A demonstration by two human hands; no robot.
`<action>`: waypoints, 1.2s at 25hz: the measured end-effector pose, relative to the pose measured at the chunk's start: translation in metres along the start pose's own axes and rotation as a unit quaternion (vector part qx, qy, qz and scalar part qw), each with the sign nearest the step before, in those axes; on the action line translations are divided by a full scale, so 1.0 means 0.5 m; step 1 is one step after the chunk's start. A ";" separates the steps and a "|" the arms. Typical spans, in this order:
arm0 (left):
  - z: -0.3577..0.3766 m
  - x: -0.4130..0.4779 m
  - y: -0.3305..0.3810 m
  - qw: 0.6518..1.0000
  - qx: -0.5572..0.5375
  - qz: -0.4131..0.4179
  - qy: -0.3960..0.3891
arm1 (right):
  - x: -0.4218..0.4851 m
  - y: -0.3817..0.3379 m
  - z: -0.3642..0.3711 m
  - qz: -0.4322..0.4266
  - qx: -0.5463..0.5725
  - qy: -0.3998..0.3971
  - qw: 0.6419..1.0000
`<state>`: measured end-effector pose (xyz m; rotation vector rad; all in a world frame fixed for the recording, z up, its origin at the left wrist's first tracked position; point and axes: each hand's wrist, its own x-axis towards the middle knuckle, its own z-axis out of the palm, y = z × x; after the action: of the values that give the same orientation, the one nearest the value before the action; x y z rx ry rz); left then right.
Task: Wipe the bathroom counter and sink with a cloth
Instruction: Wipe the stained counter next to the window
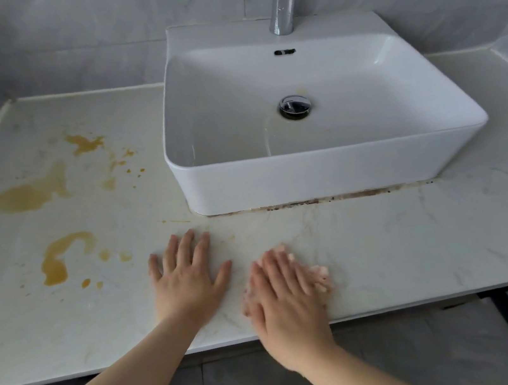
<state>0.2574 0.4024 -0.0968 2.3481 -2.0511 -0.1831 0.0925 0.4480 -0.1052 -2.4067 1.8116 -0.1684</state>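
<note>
Grey tile wall [55,40], dk floor [236,384] — soft light

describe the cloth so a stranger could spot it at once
Start at the white basin on the marble counter. In front of it, near the counter's front edge, the cloth lies under the right hand. It is the pale pink bunch peeking past those fingers; the left hand presses bare counter.

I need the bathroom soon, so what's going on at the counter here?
A person is wiping the pale marble-look counter. Their right hand presses a small pinkish-white cloth flat near the front edge, blurred with motion, while the left hand rests flat beside it. Yellow-brown stains on the counter's left side are not yet wiped. The white rectangular sink has a faint yellowish streak near its drain.
</note>
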 end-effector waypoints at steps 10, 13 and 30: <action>-0.055 0.015 -0.198 0.977 0.057 0.165 -0.122 | 0.071 -0.147 0.020 0.046 0.030 -0.029 0.998; -0.066 0.023 -0.222 0.969 0.069 0.192 -0.142 | 0.089 -0.106 0.011 -0.005 -0.024 -0.013 1.000; -0.074 0.039 -0.257 0.960 0.083 0.205 -0.170 | 0.145 -0.169 0.028 -0.157 -0.020 0.011 0.987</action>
<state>0.3904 0.3984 -0.0732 2.0166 -2.7613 -0.4467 0.1949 0.4020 -0.1041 -2.7153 1.4437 -0.1917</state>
